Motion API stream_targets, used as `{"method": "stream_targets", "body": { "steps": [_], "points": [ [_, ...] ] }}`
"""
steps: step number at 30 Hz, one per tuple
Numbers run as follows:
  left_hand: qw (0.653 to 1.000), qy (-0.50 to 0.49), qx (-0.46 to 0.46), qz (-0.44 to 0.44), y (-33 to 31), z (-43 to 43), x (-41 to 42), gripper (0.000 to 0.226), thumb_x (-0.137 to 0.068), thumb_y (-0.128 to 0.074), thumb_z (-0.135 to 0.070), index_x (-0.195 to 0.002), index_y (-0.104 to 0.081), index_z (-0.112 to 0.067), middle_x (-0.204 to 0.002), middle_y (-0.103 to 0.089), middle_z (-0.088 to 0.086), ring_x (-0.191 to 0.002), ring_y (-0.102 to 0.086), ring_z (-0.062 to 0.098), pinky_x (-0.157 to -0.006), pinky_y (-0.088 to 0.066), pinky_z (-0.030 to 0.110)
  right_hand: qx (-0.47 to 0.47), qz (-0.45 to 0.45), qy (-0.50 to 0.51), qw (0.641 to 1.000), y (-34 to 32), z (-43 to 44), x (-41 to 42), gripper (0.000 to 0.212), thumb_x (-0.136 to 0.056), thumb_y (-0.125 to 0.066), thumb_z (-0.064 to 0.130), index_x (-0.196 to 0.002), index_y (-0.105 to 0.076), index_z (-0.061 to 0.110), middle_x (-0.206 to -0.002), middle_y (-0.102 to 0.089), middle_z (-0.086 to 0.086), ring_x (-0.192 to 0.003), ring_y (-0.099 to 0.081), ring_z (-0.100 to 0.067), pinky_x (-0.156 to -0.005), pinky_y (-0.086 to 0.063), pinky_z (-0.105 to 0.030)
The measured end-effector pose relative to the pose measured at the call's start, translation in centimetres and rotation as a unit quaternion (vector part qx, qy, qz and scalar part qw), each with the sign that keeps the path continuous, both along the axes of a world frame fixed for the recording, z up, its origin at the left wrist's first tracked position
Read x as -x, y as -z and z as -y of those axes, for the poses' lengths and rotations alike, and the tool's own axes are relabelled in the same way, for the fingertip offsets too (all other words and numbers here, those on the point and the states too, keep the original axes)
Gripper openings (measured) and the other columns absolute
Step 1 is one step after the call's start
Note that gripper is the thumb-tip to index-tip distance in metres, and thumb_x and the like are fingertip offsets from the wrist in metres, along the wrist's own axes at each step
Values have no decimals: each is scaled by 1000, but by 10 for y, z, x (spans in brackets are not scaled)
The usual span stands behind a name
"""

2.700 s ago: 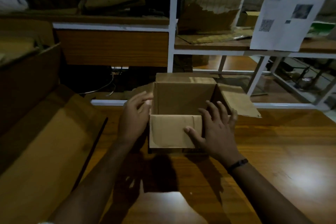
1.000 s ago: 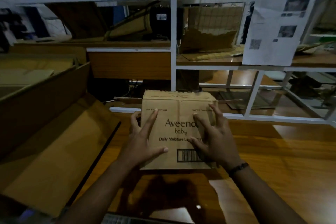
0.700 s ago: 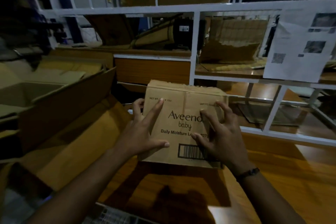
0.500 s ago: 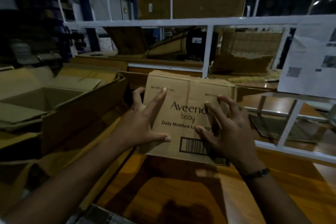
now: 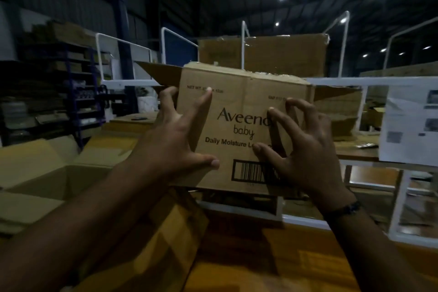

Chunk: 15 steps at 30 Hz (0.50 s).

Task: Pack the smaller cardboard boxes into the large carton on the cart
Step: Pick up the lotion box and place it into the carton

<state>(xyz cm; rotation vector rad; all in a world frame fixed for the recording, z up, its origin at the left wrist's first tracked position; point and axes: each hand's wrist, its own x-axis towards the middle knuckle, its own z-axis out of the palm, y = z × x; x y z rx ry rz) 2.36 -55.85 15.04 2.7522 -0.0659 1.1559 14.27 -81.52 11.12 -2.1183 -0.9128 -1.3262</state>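
A small brown cardboard box (image 5: 244, 102) printed "Aveeno baby" with a barcode is held up in the air at chest height, its printed face toward me and its flaps sticking out at both sides. My left hand (image 5: 175, 140) grips its left edge, thumb and index finger spread on the printed face. My right hand (image 5: 305, 156) holds the right part with curled fingertips on the face. The large open carton (image 5: 38, 182) lies low at the left, and one of its flaps (image 5: 154, 244) hangs under my left forearm.
A wooden table top (image 5: 284, 258) lies below the box. A white metal rack (image 5: 350, 83) stands behind it, with a printed paper sheet (image 5: 410, 125) hanging at the right. Big cardboard (image 5: 272, 54) stands on the rack. Dark shelving (image 5: 59, 92) is far left.
The small box, first open on the table, has been turned over and lifted off the table. It has moved up and leftward toward the large carton, held by both hands.
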Motion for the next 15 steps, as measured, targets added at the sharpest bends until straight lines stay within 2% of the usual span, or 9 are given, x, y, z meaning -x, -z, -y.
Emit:
{"method": "stream_targets", "body": {
  "steps": [3,9,13,15],
  "points": [
    [1000,-1,-12,22,-16,-45,17,139,-53,-92,-61,-157,0,-57,-163,11,1,-153,-15,37,-115,-39,61,-13,23,2,1000,-15,-45,17,77,-81,-68,65,-147,-52,29,-160,-29,-10,-134,-35,-42,-95,-48,-51],
    [998,-26,-36,45,-32,-135,58,138,-54,-91,-62,-159,-1,-55,-162,10,-1,-149,-24,41,-109,-45,59,-15,44,-16,999,-33,-138,42,77,-83,-61,72,-147,-51,30,-160,-29,-10,-132,-35,-40,-93,-40,-41],
    [997,-49,-41,41,-34,-187,78,137,-55,-91,-62,-160,-3,-52,-161,7,2,-147,-27,40,-107,-46,57,-11,42,-41,998,-36,-195,51,77,-82,-68,67,-147,-51,29,-159,-29,-10,-133,-35,-41,-96,-44,-48],
    [997,-60,-41,36,-34,-211,83,136,-56,-90,-62,-160,-4,-52,-161,6,3,-147,-26,39,-108,-45,57,-6,42,-48,998,-34,-223,52,76,-82,-67,66,-147,-51,28,-158,-30,-11,-131,-36,-42,-96,-43,-46]
  ]
}}
